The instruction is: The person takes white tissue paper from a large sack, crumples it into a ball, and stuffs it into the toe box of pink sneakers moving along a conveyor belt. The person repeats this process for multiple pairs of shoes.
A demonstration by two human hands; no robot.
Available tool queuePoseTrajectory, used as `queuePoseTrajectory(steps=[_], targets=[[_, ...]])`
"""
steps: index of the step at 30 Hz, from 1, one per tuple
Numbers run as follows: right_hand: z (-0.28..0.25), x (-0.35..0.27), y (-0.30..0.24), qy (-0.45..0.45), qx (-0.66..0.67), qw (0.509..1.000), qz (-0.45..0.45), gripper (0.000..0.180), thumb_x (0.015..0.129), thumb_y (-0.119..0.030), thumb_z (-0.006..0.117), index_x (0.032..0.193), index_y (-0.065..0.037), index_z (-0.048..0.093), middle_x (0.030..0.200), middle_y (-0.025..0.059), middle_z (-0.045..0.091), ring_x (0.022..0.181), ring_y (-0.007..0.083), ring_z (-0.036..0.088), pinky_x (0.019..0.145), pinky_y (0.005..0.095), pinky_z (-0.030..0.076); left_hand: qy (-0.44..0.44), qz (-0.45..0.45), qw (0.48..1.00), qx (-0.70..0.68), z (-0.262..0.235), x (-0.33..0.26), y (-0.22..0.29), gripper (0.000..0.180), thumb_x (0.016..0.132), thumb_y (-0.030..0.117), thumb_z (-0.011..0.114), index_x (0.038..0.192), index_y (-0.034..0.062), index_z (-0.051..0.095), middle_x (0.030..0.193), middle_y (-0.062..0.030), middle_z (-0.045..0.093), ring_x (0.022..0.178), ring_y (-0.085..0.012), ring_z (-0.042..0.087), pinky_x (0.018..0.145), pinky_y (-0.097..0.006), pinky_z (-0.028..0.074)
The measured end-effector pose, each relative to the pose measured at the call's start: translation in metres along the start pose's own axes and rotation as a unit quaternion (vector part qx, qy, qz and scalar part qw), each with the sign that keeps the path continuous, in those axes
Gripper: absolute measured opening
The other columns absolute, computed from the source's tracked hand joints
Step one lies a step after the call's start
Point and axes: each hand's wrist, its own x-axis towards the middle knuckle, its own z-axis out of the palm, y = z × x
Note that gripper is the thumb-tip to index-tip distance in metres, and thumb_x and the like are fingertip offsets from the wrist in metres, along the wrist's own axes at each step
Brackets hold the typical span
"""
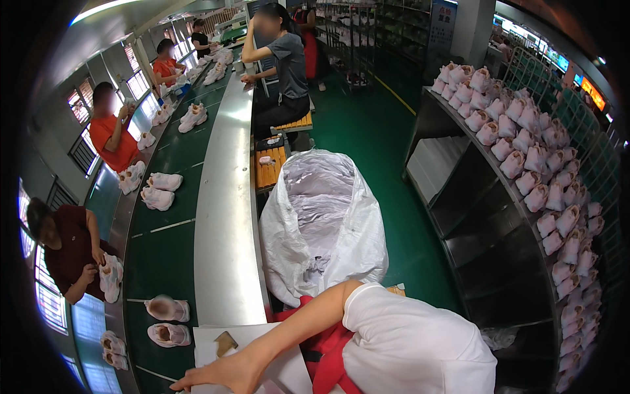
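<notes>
My right hand (226,373) reaches leftward across my front at the lower edge, its bare forearm coming out of a white sleeve. Its fingers stretch toward the green conveyor belt, and nothing shows in them; the lower part of the hand is cut off. Beneath the hand and forearm lie white sheets (283,364) at the near end of the metal bench. A small brown piece (226,343) rests on them, just above my wrist. A pair of pale pink-white sneakers (169,335) stands on the belt beyond my fingers. My left hand is outside the picture.
More sneakers (161,190) sit along the green belt (161,262), beside the metal bench (226,197). A large white sack (367,236) stands open ahead of me. Rows of wrapped shoes (515,131) fill a rack at right. Several people sit or stand along the line.
</notes>
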Motion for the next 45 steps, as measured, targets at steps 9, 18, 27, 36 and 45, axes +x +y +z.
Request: queuePoseTrajectory(steps=[9, 18, 27, 36, 45], targets=[[-0.025, -0.006, 0.000, 0.208, 0.059, 0.970, 0.111, 0.048, 0.060, -0.030, 0.076, 0.094, -0.001, 0.058, 0.084, 0.0124, 0.063, 0.081, 0.0203, 0.060, 0.070, 0.0281, 0.046, -0.236, -0.107, 0.953, 0.160, 0.013, -0.006, -0.006, 0.106, 0.069, 0.029, 0.076, 0.143, 0.0031, 0.005, 0.144, -0.0230, 0.021, 0.132, -0.0319, 0.026, 0.105, -0.046, 0.028], [-0.093, 0.031, -0.024, 0.208, -0.296, 0.896, -0.257, 0.028, 0.063, -0.013, 0.070, 0.088, -0.007, 0.057, 0.083, 0.0086, 0.055, 0.069, 0.0282, 0.054, 0.064, 0.0357, 0.044, -0.129, -0.467, 0.858, -0.169, -0.061, -0.032, -0.093, 0.074, 0.084, 0.043, 0.058, 0.140, 0.0079, 0.024, 0.121, -0.0208, 0.051, 0.104, -0.0333, 0.057, 0.079, -0.040, 0.052], [-0.079, -0.001, 0.040, -0.151, -0.203, 0.890, -0.380, 0.020, 0.066, -0.010, 0.060, 0.086, -0.009, 0.063, 0.060, -0.0026, 0.043, 0.056, 0.0119, 0.047, 0.066, 0.0267, 0.047, 0.003, -0.554, 0.759, -0.341, 0.022, -0.014, -0.117, 0.063, 0.083, 0.041, 0.062, 0.129, 0.0041, 0.039, 0.115, -0.0136, 0.056, 0.100, -0.0222, 0.057, 0.081, -0.034, 0.051], [-0.111, 0.015, 0.060, -0.270, -0.126, 0.893, -0.337, 0.021, 0.064, -0.012, 0.063, 0.084, -0.009, 0.062, 0.061, -0.0012, 0.042, 0.058, 0.0149, 0.049, 0.061, 0.0245, 0.043, -0.009, -0.494, 0.838, -0.231, 0.063, -0.005, -0.145, 0.052, 0.084, 0.038, 0.064, 0.119, 0.0030, 0.048, 0.106, -0.0069, 0.057, 0.092, -0.0129, 0.056, 0.079, -0.027, 0.048], [-0.135, 0.029, 0.079, -0.046, -0.070, 0.971, 0.226, 0.044, 0.071, -0.016, 0.075, 0.105, 0.000, 0.051, 0.087, 0.0132, 0.061, 0.078, 0.0249, 0.059, 0.069, 0.0303, 0.047, 0.026, -0.341, 0.929, -0.142, 0.059, -0.007, -0.161, 0.079, 0.083, 0.070, 0.034, 0.127, 0.0048, 0.041, 0.111, -0.0068, 0.054, 0.103, -0.0157, 0.051, 0.086, -0.029, 0.043]])
